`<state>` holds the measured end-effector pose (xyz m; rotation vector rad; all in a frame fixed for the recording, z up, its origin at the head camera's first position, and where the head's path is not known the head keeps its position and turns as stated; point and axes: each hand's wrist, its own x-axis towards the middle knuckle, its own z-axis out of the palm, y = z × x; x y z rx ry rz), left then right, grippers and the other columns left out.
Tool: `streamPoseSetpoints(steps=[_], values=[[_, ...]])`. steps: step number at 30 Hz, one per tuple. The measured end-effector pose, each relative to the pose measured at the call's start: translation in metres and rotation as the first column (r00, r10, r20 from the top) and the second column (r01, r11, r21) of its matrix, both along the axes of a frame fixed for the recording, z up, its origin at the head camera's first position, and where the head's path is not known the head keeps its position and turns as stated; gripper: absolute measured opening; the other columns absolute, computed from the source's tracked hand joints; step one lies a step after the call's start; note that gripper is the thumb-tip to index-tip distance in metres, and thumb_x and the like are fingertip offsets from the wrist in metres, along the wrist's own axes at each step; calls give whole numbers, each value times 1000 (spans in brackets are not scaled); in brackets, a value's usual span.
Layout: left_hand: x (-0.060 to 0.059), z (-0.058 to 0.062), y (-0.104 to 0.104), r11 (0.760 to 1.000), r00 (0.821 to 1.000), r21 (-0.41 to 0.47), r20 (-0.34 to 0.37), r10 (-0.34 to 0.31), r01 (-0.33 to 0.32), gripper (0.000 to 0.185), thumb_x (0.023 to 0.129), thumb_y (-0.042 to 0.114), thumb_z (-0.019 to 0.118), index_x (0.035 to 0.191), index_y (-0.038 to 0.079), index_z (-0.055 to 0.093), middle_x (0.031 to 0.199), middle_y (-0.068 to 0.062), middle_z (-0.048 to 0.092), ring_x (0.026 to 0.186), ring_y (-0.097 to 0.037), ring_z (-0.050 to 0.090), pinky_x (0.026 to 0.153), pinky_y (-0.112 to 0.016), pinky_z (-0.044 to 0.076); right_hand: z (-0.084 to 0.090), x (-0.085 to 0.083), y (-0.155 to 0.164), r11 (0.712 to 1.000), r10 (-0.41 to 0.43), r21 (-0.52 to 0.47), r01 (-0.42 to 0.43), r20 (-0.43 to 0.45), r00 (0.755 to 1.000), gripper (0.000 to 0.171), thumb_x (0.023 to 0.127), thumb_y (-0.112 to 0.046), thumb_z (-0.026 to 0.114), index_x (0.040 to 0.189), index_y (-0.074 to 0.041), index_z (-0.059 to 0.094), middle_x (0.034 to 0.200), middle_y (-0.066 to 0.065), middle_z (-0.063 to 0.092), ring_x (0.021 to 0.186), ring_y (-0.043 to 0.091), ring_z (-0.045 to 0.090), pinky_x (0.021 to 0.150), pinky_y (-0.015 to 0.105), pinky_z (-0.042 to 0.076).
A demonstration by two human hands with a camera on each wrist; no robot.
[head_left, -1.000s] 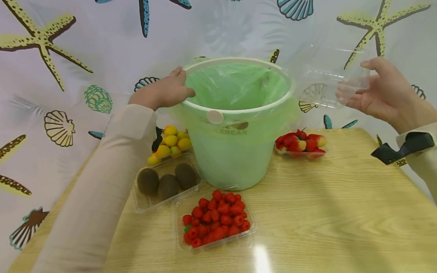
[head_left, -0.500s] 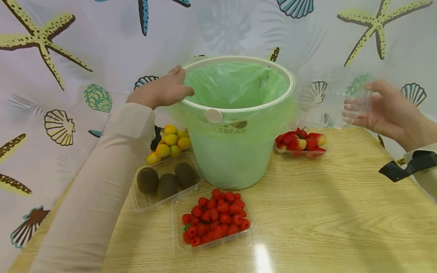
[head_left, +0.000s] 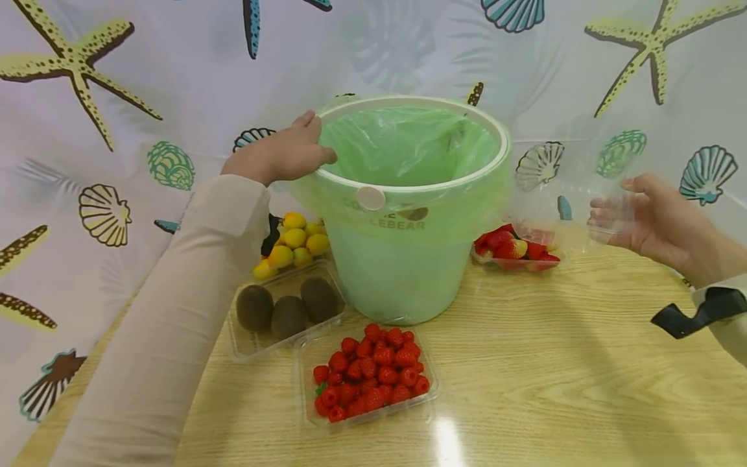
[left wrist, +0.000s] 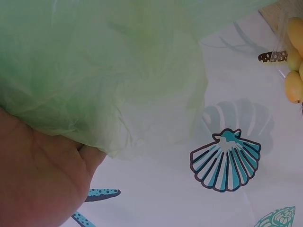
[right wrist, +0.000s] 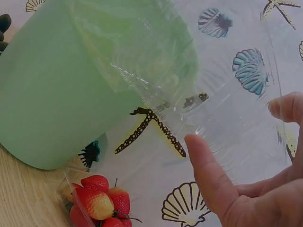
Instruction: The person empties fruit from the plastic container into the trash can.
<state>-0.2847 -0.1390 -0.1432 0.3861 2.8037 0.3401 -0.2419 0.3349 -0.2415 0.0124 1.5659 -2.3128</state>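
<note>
Gripping the bin (head_left: 403,259) by its rim with my left hand (head_left: 280,155), I pinch a clear empty clamshell (head_left: 569,194) in my right hand (head_left: 659,224). It hangs just above the strawberry tray (head_left: 516,250), right of the bin, so my right hand is nearer.

place: staged tabletop | wooden table (head_left: 583,389) | seashell-print backdrop (head_left: 117,162)

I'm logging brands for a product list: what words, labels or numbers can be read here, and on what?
"LEBEAR" on the front of the bin, seen through the green bag; its start is cut off.
A line above it, beside the round button: too blurred to read.
The fruit trays and the backdrop show no readable text.
</note>
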Motion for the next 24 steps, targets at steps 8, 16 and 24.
streamPoseSetpoints(steps=[8, 16, 24], values=[[1, 0, -1, 1000, 1000, -1, -6, -7, 7, 73, 99, 37, 26, 149, 4, -16, 155, -9, -28, 145, -27, -19, 119, -50, -1, -17, 5, 2, 992, 85, -88, -85, -4, 996, 19, 104, -22, 30, 101, -14, 47, 103, 10, 64, 88, 31, 67, 76, 43, 57], [2, 0, 0, 1000, 1000, -1, -2, -2, 2, 73, 99, 37, 26, 149, 5, -17, 155, -7, -28, 146, -27, -19, 119, -50, -1, -40, 12, 2, 991, 119, -64, -121, -24, 993, 19, 103, -20, 28, 103, -12, 45, 104, 8, 63, 89, 29, 66, 75, 40, 58], [1, 0, 0, 1000, 1000, 2, -2, 1, -1, 73, 99, 37, 26, 149, 5, -17, 155, -8, -28, 146, -28, -18, 119, -50, 0, -64, 19, -4, 981, 184, -56, -185, -33, 982, 35, 103, -15, 26, 90, -13, 58, 105, 6, 63, 91, 25, 67, 79, 41, 58]])
